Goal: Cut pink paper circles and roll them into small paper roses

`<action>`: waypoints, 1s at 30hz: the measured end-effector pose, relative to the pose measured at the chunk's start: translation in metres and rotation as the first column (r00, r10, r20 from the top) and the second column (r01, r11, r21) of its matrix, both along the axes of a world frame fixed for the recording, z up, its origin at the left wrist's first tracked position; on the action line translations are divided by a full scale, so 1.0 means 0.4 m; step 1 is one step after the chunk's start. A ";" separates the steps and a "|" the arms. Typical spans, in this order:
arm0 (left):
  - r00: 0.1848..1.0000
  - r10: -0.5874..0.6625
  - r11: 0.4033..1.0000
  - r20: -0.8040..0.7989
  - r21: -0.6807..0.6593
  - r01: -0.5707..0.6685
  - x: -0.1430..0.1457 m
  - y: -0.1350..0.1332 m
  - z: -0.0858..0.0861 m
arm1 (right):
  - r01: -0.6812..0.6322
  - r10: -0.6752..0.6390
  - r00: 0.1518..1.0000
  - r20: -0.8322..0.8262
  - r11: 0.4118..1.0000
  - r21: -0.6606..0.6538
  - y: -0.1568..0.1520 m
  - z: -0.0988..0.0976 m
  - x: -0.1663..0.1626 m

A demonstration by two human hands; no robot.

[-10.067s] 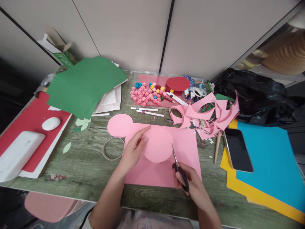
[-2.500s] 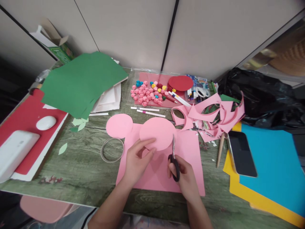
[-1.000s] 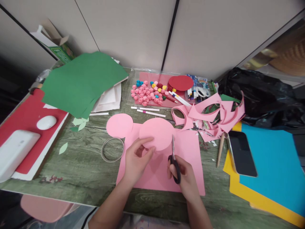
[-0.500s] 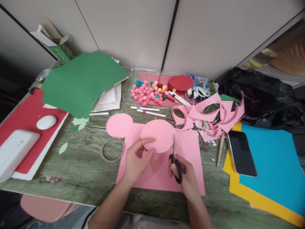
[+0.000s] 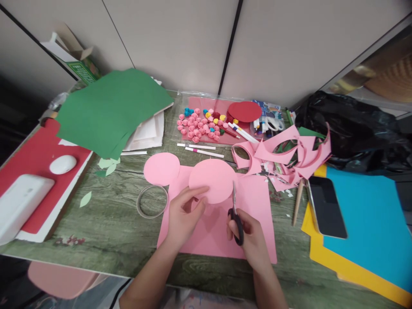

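Note:
My left hand pinches the lower left edge of a round pink paper disc, raised over a pink paper sheet. In my right hand is a pair of scissors with black handles, fingers through the loops. Its blades point away from me, against the disc's right edge, and look nearly closed. Left of the sheet lies another pink paper circle, partly over its corner. Beside that, a roll of tape lies flat on the table.
Pink paper offcuts pile up at the right, near a phone and blue paper. Behind are small rolled paper roses and white pens. Green paper and a white device occupy the left.
The disc has shifted slightly up and left, turning a little in my left hand. The scissors have moved slightly left along its edge, their blades closer together.

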State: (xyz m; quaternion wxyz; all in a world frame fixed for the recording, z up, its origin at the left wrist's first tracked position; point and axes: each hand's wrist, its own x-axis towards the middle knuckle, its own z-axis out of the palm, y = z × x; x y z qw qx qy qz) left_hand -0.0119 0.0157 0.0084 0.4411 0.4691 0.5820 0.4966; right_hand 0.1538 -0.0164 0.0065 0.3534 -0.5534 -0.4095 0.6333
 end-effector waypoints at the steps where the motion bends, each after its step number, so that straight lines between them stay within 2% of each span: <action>1: 1.000 0.005 1.000 0.008 0.008 -0.005 0.001 0.001 -0.001 | -0.001 0.001 1.000 0.002 1.000 -0.003 -0.001 -0.002 0.001; 8: 0.999 0.031 0.999 0.007 0.018 -0.031 0.003 0.003 -0.008 | 0.002 -0.002 1.000 -0.018 1.000 -0.012 -0.004 -0.005 -0.002; 18: 0.996 -0.089 0.996 0.001 -0.016 0.089 0.001 0.000 -0.005 | -0.006 0.010 0.998 -0.063 0.998 0.066 -0.005 -0.003 0.003; 30: 1.000 -0.030 0.999 0.007 0.011 0.030 -0.001 -0.003 -0.012 | 0.002 -0.002 1.000 -0.027 1.000 0.023 -0.002 0.000 0.000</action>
